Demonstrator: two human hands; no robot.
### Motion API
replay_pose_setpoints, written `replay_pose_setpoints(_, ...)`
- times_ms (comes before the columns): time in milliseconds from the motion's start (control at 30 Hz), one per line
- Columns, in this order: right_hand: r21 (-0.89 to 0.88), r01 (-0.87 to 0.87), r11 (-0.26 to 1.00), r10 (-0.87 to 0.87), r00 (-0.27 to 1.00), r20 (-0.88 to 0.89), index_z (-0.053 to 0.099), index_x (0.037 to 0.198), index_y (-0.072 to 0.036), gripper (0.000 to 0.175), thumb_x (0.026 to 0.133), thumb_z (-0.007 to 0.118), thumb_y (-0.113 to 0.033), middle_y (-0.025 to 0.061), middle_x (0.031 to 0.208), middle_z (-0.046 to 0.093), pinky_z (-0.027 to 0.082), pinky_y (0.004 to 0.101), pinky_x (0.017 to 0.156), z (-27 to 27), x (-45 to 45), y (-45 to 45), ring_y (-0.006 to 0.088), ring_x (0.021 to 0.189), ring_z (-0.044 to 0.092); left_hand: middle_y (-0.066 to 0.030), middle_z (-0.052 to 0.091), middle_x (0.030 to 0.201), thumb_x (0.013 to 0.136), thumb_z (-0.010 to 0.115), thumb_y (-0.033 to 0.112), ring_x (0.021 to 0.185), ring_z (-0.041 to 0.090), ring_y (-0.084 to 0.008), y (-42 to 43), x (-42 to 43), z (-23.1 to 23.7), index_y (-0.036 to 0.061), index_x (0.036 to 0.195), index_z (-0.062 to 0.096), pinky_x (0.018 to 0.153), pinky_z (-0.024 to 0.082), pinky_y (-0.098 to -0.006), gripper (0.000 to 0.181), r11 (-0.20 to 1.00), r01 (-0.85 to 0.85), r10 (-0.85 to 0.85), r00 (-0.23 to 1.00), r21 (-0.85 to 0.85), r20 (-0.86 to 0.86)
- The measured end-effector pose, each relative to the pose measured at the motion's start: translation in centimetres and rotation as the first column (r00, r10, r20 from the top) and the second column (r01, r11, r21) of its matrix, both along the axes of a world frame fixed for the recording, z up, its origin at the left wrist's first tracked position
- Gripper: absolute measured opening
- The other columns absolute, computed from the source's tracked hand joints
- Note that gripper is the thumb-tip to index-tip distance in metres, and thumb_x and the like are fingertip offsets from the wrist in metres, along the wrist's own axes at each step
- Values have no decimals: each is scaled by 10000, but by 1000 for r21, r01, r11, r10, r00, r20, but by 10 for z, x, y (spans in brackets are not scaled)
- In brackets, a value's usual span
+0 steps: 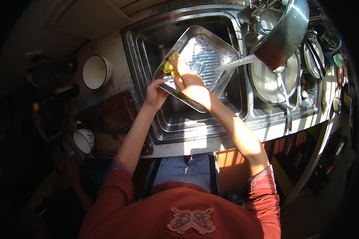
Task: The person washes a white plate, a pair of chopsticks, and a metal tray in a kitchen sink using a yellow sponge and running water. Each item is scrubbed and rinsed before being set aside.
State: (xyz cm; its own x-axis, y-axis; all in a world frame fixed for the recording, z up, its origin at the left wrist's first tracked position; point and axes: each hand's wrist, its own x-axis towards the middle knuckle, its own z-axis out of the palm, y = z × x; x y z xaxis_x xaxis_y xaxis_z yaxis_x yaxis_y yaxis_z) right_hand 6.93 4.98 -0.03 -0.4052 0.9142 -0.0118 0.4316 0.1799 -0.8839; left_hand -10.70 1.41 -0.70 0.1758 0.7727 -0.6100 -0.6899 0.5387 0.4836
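A rectangular metal baking pan (pixel 227 50) with a ridged base is tilted over the dark sink basin (pixel 179 118). At the pan's near left edge, my left hand (pixel 157 95) grips the rim. My right hand (pixel 193 83) presses a crumpled yellow cloth (pixel 168 67) against the inside of the left wall. From the metal faucet spout (pixel 282 35) a stream of water (pixel 239 62) pours into the pan, and the base is wet and glaring. My right hand hides part of the cloth and pan.
Beside the sink on the right, a second basin holds a large metal bowl (pixel 257 86) and a long-handled ladle (pixel 285 98). Plates (pixel 312 55) stand farther right. On the left are a white bowl (pixel 95 72), a brown board (pixel 113 113), a patterned bowl (pixel 84 141) and another person's arm (pixel 77 182).
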Motion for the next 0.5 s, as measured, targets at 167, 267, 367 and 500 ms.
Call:
replay_pose_setpoints(167,59,-188,980,194,973,-126,539,1377,-85,525,863,585,12,223,1280,602,524,426,894,19,-4,-3,412,1031,640,-77,652,1236,1046,460,319,1129,624,-191,14,6,0,33,1297,578,1006,478,-356,398,998,-54,53,998,22,17)
replay_pose_setpoints(267,-99,-241,966,218,955,-200,602,1300,-90,468,839,560,-25,207,1083,675,533,417,839,20,6,-1,379,960,666,-77,670,1173,1038,474,314,1093,639,-187,17,12,-1,28,1277,592,984,487,-348,392,993,6,-9,1000,120,20)
replay_pose_setpoints(367,-158,-301,941,280,950,-140,623,1264,-92,443,829,541,-72,199,1015,694,544,387,810,21,20,0,340,936,684,-107,649,1240,1021,483,302,1131,625,-203,14,23,-3,3,1297,577,1010,471,-350,417,992,-75,80,995,98,-57)
replay_pose_setpoints(500,-116,-315,942,293,941,-170,682,1100,-27,298,819,593,-74,177,1004,707,542,373,853,26,48,-7,333,934,685,-116,600,1342,1006,492,263,1218,580,-210,18,25,-3,-14,1352,536,1053,434,-348,446,983,-99,112,991,157,-76)
